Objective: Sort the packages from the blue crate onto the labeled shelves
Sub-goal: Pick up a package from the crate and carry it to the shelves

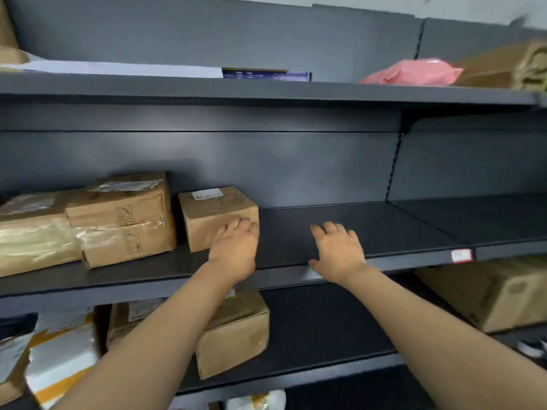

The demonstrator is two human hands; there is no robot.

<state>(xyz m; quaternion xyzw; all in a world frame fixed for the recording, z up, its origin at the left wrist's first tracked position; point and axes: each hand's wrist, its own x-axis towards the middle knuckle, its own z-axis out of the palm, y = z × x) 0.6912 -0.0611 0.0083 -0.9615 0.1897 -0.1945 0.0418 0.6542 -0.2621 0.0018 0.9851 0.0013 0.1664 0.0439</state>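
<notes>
A small brown cardboard box [216,211] with a white label sits on the middle grey shelf [370,232]. My left hand [235,247] touches its front right face with fairly straight fingers. My right hand [339,250] hovers open, palm down, over the bare shelf to the right of the box, holding nothing. To the box's left stand a taped brown carton [127,217] and a plastic-wrapped package [32,232]. The blue crate is out of view.
A red-bordered label [461,255] is stuck on the shelf's front edge. The top shelf holds a pink mailer [414,73], a dark blue box [266,74] and brown paper parcels. The lower shelf holds a brown box [236,335], white-and-yellow mailers [59,359] and a large carton [497,294].
</notes>
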